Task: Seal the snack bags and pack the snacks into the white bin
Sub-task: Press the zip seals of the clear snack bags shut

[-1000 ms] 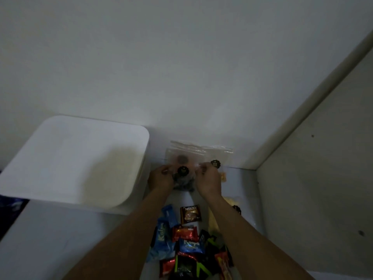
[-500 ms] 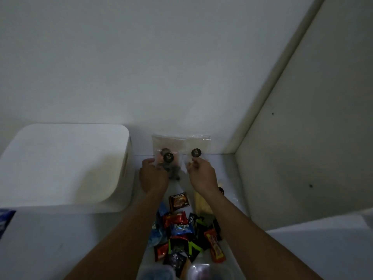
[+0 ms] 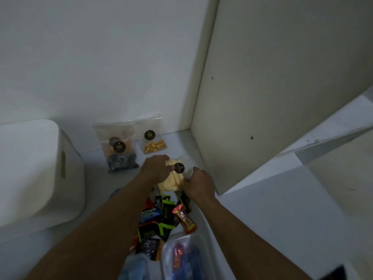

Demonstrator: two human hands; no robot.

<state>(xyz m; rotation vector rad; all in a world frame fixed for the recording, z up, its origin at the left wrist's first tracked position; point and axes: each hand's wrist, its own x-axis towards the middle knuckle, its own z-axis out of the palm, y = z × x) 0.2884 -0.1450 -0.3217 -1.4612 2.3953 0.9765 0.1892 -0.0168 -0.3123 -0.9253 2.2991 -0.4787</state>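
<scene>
Both my hands hold a clear bag of pale yellow snacks (image 3: pixel 171 181) with a round black sticker, low over the table. My left hand (image 3: pixel 156 168) grips its left top edge and my right hand (image 3: pixel 198 183) grips its right side. Behind them two more clear bags lean on the wall: a bag of dark and orange snacks (image 3: pixel 119 151) and a bag of small yellow crackers (image 3: pixel 154 143). The white bin (image 3: pixel 40 178) stands at the left with a slot handle in its side. A pile of small wrapped snacks (image 3: pixel 161 217) lies between my forearms.
A white wall rises behind the bags and a cream side panel (image 3: pixel 262 98) closes off the right. Two clear plastic containers (image 3: pixel 179 257) with wrapped snacks sit at the bottom edge. A dark object (image 3: pixel 335 272) shows at the bottom right corner.
My hands let go of the bag of dark and orange snacks, which now leans on the wall, and came back toward me onto the pale yellow snack bag. The camera turned right.
</scene>
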